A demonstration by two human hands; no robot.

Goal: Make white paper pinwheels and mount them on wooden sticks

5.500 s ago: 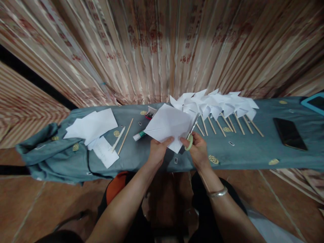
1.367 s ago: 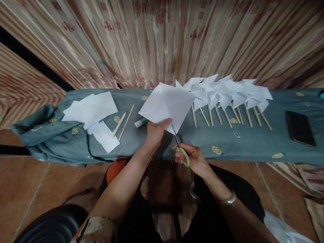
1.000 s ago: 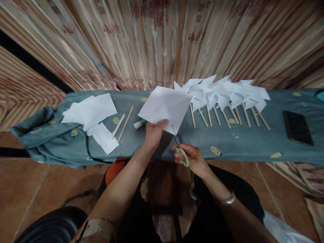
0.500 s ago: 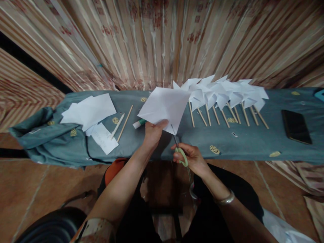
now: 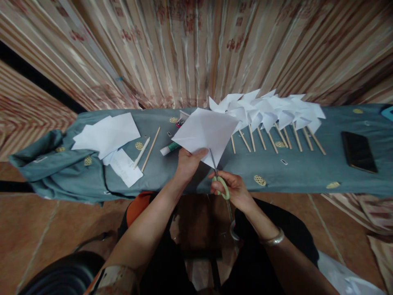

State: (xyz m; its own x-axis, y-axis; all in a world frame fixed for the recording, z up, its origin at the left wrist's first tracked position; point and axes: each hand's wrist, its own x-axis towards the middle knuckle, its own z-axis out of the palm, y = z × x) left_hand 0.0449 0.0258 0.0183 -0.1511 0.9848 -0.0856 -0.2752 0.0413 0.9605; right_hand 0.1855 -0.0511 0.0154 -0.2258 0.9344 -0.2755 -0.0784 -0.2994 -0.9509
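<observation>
A square white sheet of paper (image 5: 207, 129) is pinched at its lower edge by my left hand (image 5: 189, 164), thumb on top. My right hand (image 5: 231, 187) has its fingers in the pale green handles of a pair of scissors (image 5: 226, 192). The scissor blades lie at the sheet's near corner and point inward from it. Behind the sheet, partly covered by it, lies a green and white glue stick (image 5: 169, 148). Right of the sheet rest several white paper pinwheels (image 5: 270, 112) on wooden sticks, overlapping in a row.
To the left lie a stack of white paper (image 5: 107, 133), a small written note (image 5: 126, 168), a white pencil-like stick (image 5: 142, 152) and a wooden stick (image 5: 151, 149). A black phone (image 5: 359, 152) is at the right on the blue-green cloth (image 5: 302, 176). A striped curtain (image 5: 196, 49) hangs behind.
The sheet and both hands have shifted slightly right and nearer to me. A small red and dark item now shows behind the sheet's left edge.
</observation>
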